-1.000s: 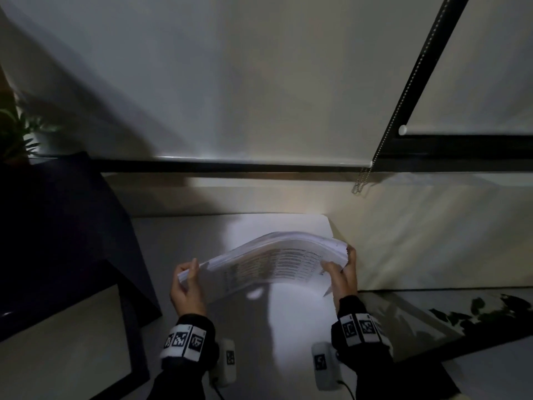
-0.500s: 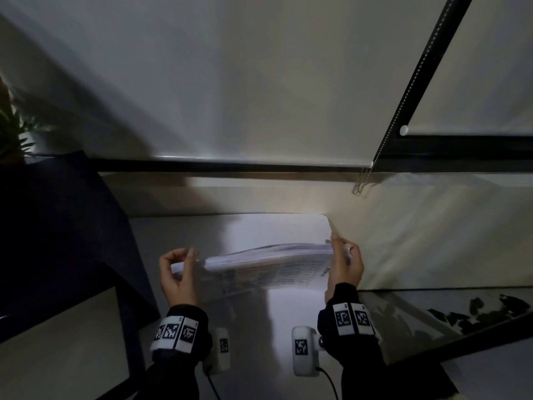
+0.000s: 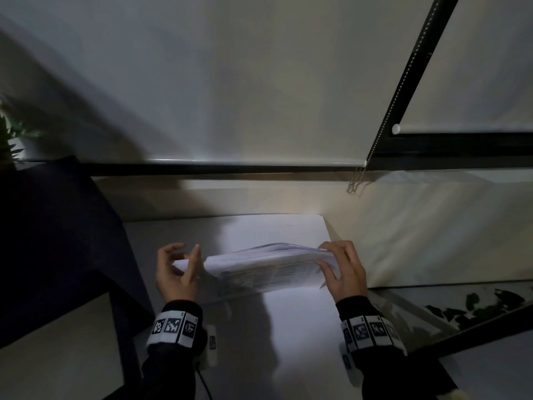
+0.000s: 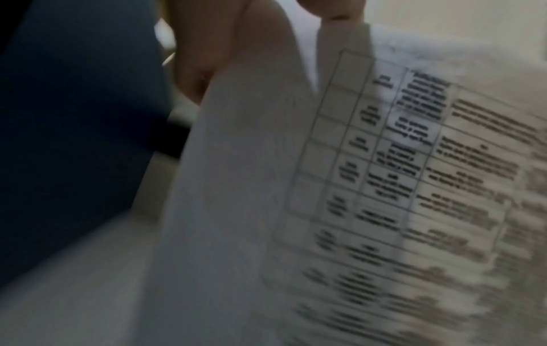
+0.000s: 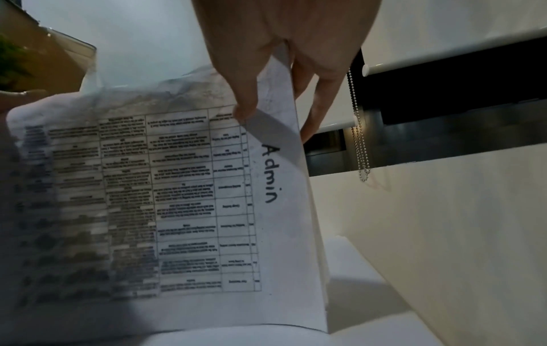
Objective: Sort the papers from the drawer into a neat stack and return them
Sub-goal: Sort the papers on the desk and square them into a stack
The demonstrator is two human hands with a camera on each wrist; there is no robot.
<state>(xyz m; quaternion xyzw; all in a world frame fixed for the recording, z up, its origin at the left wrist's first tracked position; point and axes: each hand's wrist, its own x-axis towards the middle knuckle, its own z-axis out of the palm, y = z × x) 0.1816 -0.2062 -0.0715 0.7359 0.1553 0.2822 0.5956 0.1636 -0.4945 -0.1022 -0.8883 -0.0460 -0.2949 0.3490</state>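
Presently squaring step, judged from the pose: sheaf of papers (image 3: 268,267) held edge-down on the white desk (image 3: 302,327), one hand at each short end.

Right hand (image 3: 343,272): grip closed on the sheaf's end, thumb on the near face, fingers wrapped over the far side. Right wrist view confirms the pinch; printed table and handwritten "Admin" on the sheet facing the wrist. One corner flap folded over just under the thumb.

Left hand (image 3: 176,272): grip loose. Fingers curled but spread, thumb upright against the near face at the sheaf's left end. Left wrist view blurred; a fingertip (image 4: 340,14) seen touching the top corner of the sheets. Steadying rather than clamping, at best a light pinch.

Sheaf between the two grips, sagging toward the wearer, upper edges ragged and fanned. Not yet neat.

Next move, as judgement: close the left grip, tap the lower edge on the desk until edges line up, flatten the folded corner, then turn and tap a short edge. Risk: loose inner sheets sliding out on the slack left side.

Containers: drawer not identifiable in any view. Dark unit (image 3: 57,241) outward of the left grip; contents not visible. All papers seen are in hand.
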